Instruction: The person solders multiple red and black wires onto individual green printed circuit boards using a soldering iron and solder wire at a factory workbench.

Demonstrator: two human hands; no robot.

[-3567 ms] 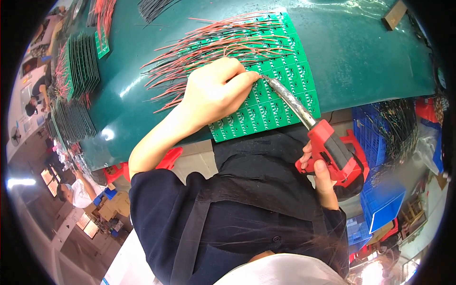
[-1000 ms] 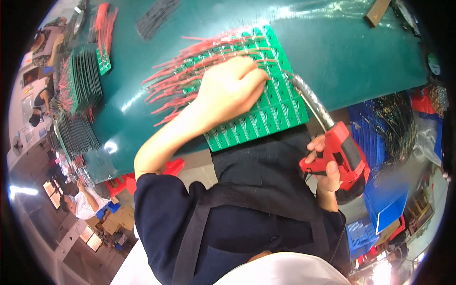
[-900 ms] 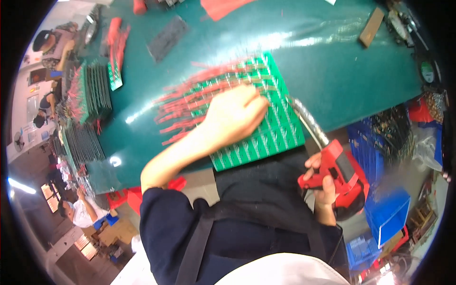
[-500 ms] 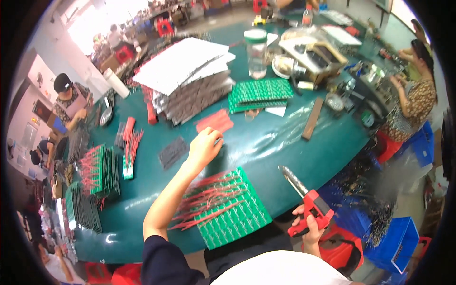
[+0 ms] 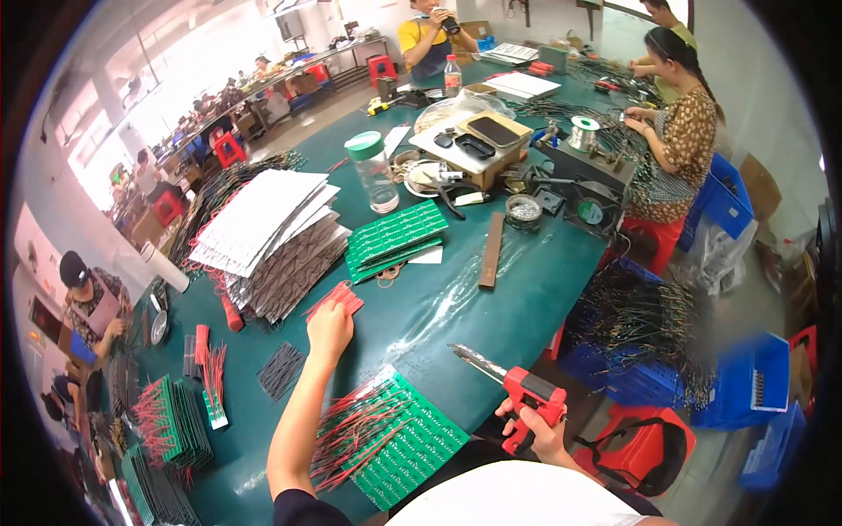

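Note:
My left hand (image 5: 331, 330) reaches over the table, its fingers closed at the near edge of a flat bunch of short red wires (image 5: 344, 296); the fingertips are partly hidden. In my right hand (image 5: 542, 435) is a red and black pistol-shaped soldering gun (image 5: 533, 396), its long metal tip pointing up and left over the table's front edge. Between my arms lies a green circuit board panel (image 5: 417, 443) with rows of red wires across its left part. A bundle of dark wires (image 5: 281, 370) lies left of my left hand.
Stacked wired green boards (image 5: 184, 430) stand at the left. Beyond my left hand are a pile of white sheets (image 5: 263, 210), green boards (image 5: 399, 232) and a lidded jar (image 5: 373, 175). A brown bar (image 5: 493, 250) lies to the right. Blue bins (image 5: 745, 381) stand beside the table; co-workers sit around it.
My left hand has moved onto the red wires from just short of them. The head view has shifted, showing more of the room's far side. My right hand still holds the soldering gun.

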